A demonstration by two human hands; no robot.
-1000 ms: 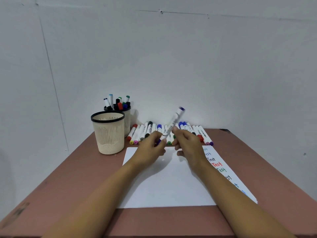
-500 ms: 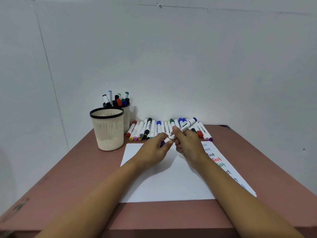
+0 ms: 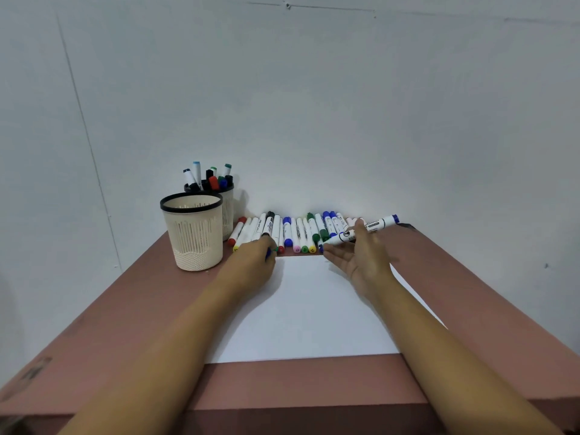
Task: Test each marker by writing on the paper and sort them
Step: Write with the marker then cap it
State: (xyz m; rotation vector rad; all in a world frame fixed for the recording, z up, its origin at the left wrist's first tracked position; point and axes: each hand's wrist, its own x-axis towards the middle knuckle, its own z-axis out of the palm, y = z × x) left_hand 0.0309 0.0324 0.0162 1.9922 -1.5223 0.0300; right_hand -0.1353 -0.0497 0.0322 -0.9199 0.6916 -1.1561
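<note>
My right hand [image 3: 361, 257] grips a white marker [image 3: 373, 227] with a blue rear end, held nearly level above the far edge of the white paper [image 3: 307, 312]. Its uncapped tip points left. To the left, my left hand [image 3: 252, 262] rests closed at the paper's far left corner with a small blue cap [image 3: 268, 254] showing between its fingers. A row of several capped markers [image 3: 298, 233] lies along the wall behind both hands.
A beige cup [image 3: 193, 237] with a black rim stands at the far left, with no markers visible in it. Behind it a second cup [image 3: 228, 211] holds several markers. The brown table [image 3: 470, 296] ends at the wall. My right arm covers most of a sheet with writing.
The hands have pulled apart. The left hand moved left with the blue cap, and the right hand swung the marker from upright to nearly level.
</note>
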